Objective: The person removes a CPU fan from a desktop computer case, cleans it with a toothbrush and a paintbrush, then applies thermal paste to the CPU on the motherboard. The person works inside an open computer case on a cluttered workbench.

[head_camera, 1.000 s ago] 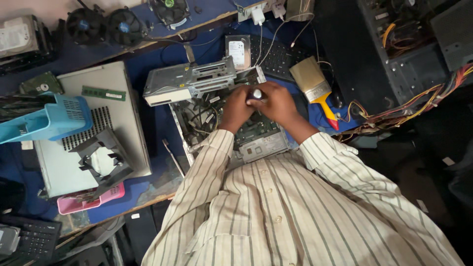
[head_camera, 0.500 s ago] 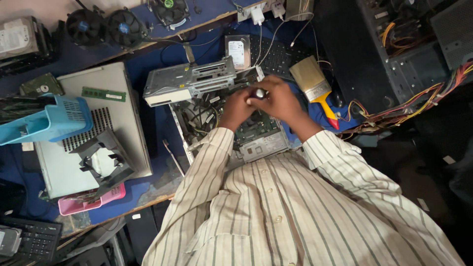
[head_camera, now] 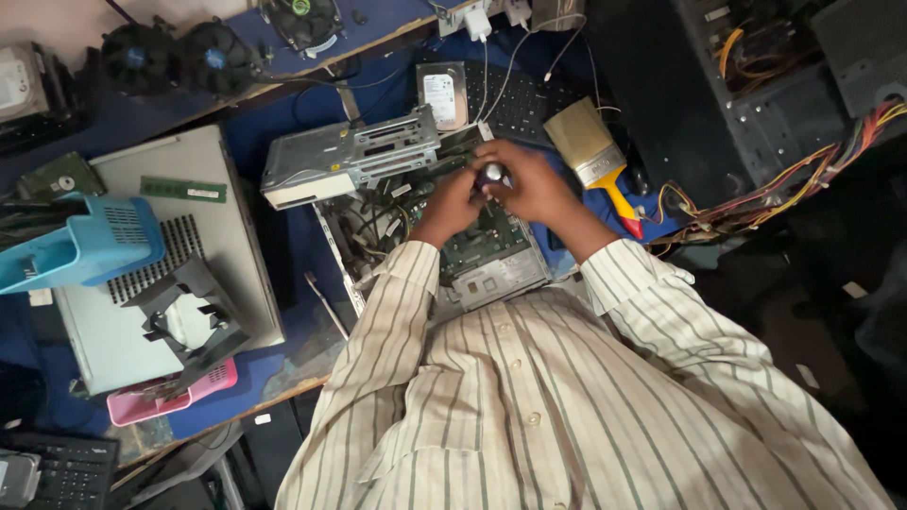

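Observation:
Both my hands meet over an open desktop computer case lying flat on the blue-covered bench. My left hand and my right hand are closed together around a small dark tool handle with a pale round end. Below them lies the green motherboard. A grey metal drive cage rests across the case's far left corner, just left of my left hand. The tool's tip is hidden by my fingers.
A wide paint brush, a hard drive and a black keyboard lie beyond the case. Left are a grey side panel, a memory stick, a blue basket and a pink tray. A black tower with coloured wires stands right.
My hands stay pressed together on the handle over the motherboard, shifting only slightly. The view has drifted a little.

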